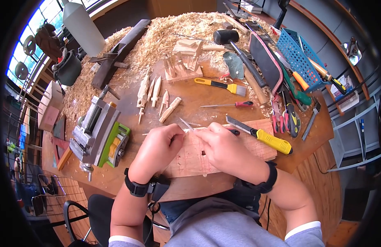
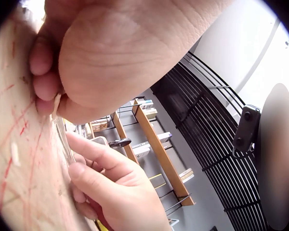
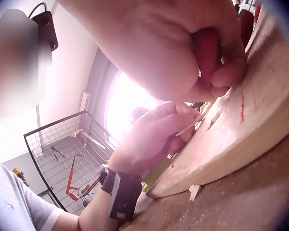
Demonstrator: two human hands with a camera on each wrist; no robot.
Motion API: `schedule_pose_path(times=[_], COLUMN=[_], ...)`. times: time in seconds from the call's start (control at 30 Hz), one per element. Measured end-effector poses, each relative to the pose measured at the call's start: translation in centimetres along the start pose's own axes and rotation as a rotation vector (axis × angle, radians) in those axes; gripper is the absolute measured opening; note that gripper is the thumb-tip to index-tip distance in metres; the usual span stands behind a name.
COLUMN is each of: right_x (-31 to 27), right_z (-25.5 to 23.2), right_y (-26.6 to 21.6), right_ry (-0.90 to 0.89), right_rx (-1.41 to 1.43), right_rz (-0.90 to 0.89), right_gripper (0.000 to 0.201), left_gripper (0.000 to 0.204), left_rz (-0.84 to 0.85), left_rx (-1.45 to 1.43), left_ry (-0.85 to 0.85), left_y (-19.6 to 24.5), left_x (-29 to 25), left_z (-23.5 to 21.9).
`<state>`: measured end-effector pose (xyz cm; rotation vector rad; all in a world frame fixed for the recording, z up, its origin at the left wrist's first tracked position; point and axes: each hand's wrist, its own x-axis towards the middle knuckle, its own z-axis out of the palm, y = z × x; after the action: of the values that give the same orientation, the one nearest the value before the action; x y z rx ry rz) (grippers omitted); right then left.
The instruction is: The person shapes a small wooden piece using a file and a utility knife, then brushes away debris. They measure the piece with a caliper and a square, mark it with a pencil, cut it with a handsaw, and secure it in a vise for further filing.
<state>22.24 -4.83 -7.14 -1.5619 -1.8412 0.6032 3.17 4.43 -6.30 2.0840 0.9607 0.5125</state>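
My left hand (image 1: 156,146) pinches a thin sliver of pale wood (image 3: 187,129) low over a wooden board (image 1: 188,158) marked with red lines. Beside it, my right hand (image 1: 227,149) grips a tool by its red handle (image 3: 207,52), partly hidden in the palm. The tool's narrow, pointed metal blade (image 1: 186,124) reaches out between the two hands, close to the left fingertips. In the left wrist view the right thumb and index finger lie along this blade (image 2: 63,140). A small square hole shows in the board near the right hand.
A yellow utility knife (image 1: 273,140) lies across the board's right end. Left stands a metal vise (image 1: 96,129). Carved wooden pieces (image 1: 155,91), a brush (image 1: 223,85) and a red-handled tool (image 1: 243,104) lie beyond the board. Wood shavings (image 1: 165,33) cover the back; a blue basket (image 1: 295,57) stands right.
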Motion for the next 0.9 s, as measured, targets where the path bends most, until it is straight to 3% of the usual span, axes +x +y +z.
schedule_pose_path(times=[0.07, 0.33, 0.57, 0.77, 0.83, 0.9], right_x=[-0.6, -0.7, -1.9, 0.3, 1.2, 0.6], right_z=[0.1, 0.5, -0.5, 0.9, 0.3, -0.2], right_y=[0.0, 0.1, -1.2, -0.6, -0.8, -0.6], right_ry=[-0.003, -0.099, -0.045, -0.026, -0.134, -0.085], right_rx=[0.001, -0.046, -0.039, -0.082, -0.074, -0.053], right_rz=[-0.003, -0.003, -0.06, -0.021, 0.074, 0.061], right_gripper=[0.034, 0.037, 0.036, 0.033, 0.033, 0.033], left_gripper=[0.011, 0.006, 0.008, 0.008, 0.008, 0.008], left_rz=[0.058, 0.03, 0.042, -0.003, 0.009, 0.009], left_rx=[0.052, 0.003, 0.073, 0.066, 0.08, 0.086], left_ry=[0.026, 0.045, 0.068, 0.032, 0.04, 0.057], left_y=[-0.1, 0.3, 0.1, 0.4, 0.4, 0.4], left_x=[0.1, 0.1, 0.3, 0.4, 0.4, 0.4], left_z=[0.2, 0.2, 0.6, 0.5, 0.5, 0.6])
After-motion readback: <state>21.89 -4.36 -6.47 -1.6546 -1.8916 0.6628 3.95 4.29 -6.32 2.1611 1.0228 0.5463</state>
